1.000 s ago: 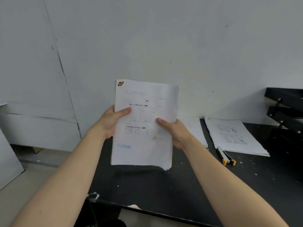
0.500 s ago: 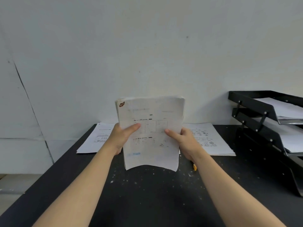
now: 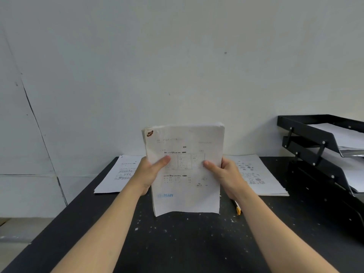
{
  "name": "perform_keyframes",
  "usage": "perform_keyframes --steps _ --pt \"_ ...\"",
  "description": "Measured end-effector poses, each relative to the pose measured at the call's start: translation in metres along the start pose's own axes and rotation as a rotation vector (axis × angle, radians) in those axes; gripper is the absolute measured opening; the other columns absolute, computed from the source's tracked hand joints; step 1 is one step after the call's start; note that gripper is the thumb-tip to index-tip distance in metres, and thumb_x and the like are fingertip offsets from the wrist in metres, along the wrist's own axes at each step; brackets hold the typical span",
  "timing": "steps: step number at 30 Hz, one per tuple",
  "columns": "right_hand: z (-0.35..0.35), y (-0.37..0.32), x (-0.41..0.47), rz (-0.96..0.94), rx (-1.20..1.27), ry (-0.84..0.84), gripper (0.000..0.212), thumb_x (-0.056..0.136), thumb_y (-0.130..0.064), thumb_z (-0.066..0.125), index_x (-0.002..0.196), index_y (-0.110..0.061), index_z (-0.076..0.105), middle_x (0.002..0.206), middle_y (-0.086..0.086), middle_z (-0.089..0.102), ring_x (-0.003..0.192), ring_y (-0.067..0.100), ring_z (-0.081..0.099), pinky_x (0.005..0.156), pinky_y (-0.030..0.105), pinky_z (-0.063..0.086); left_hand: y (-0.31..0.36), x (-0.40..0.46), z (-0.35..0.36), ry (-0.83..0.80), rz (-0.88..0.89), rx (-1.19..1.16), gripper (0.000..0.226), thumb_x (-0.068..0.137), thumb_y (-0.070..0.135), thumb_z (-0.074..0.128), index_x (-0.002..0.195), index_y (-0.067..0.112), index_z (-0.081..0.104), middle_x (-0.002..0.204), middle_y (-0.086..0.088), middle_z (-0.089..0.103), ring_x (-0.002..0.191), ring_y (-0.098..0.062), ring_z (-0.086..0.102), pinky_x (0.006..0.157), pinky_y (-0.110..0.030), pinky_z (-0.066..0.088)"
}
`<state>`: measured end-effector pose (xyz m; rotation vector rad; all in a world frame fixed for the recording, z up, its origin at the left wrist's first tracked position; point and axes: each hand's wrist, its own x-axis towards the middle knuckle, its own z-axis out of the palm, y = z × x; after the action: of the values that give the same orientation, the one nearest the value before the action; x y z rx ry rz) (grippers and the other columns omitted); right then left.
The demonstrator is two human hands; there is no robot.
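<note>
Dead centre over the black table (image 3: 177,245), I see the left hand (image 3: 149,174) and right hand (image 3: 226,175) gripping an upright paper stack (image 3: 185,190) by its side edges, thumbs on the front sheet. From the stack, a left pile (image 3: 118,176) lies at 10 o'clock, a right pile (image 3: 263,180) at 2, a pen (image 3: 238,209) at 4, black trays (image 3: 315,134) at 3.

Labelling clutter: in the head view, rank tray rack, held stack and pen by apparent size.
Tray rack and held stack: alike; stack nearer, rack cropped, so unranked.
Pen: smallest, partly hidden.
</note>
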<state>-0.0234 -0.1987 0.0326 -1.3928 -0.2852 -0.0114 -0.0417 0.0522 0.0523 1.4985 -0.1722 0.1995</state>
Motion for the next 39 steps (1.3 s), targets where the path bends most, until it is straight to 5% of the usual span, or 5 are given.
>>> perform_keyframes --steps 7,14,21,25,39 --pt "0.009 -0.031 -0.004 -0.101 -0.123 0.061 0.044 0.096 -0.017 0.074 0.135 -0.014 0.055 0.127 0.009 0.072 0.108 0.022 0.074 0.089 0.039 0.062 0.021 0.006 -0.006 0.02 0.047 0.029 0.023 0.088 0.017 0.075 0.111 0.016 0.073 0.108 -0.002 0.078 0.101 -0.022 0.075 0.087 -0.041 0.06" --pt "0.073 -0.107 -0.008 -0.795 -0.852 0.396 0.055 0.09 -0.024 0.061 0.143 -0.011 0.051 0.135 0.005 0.057 0.128 0.025 0.053 0.116 0.044 0.035 0.03 0.007 -0.003 0.051 0.044 0.038 0.018 0.095 0.02 0.07 0.111 0.013 0.072 0.106 -0.005 0.078 0.101 -0.025 0.074 0.088 -0.041 0.06" --pt "0.147 -0.116 0.002 -0.656 -1.226 0.073 0.066 0.099 -0.046 0.052 0.155 -0.015 0.038 0.153 0.002 0.046 0.146 0.022 0.039 0.128 0.046 0.005 0.038 0.0 0.0 0.031 0.065 0.122 0.015 0.092 0.028 0.074 0.104 0.018 0.073 0.091 0.001 0.077 0.089 -0.017 0.071 0.07 -0.029 0.055" --pt "0.159 -0.098 0.003 -0.542 -1.4 -0.077 0.06 0.098 -0.055 0.05 0.144 -0.018 0.049 0.142 0.001 0.055 0.141 0.023 0.044 0.126 0.053 0.004 0.039 0.002 -0.001 0.009 0.148 0.265 0.022 0.099 0.022 0.059 0.097 0.041 0.072 0.098 0.004 0.076 0.102 -0.022 0.07 0.085 -0.041 0.059" --pt "0.128 -0.106 -0.001 -0.551 -1.345 0.148 0.069 0.103 -0.054 0.042 0.157 -0.013 0.03 0.158 -0.001 0.04 0.155 0.02 0.021 0.125 0.054 0.0 0.035 0.004 0.0 0.046 0.08 0.108 0.022 0.097 0.034 0.067 0.107 0.016 0.075 0.1 -0.006 0.079 0.095 -0.023 0.075 0.079 -0.037 0.059"
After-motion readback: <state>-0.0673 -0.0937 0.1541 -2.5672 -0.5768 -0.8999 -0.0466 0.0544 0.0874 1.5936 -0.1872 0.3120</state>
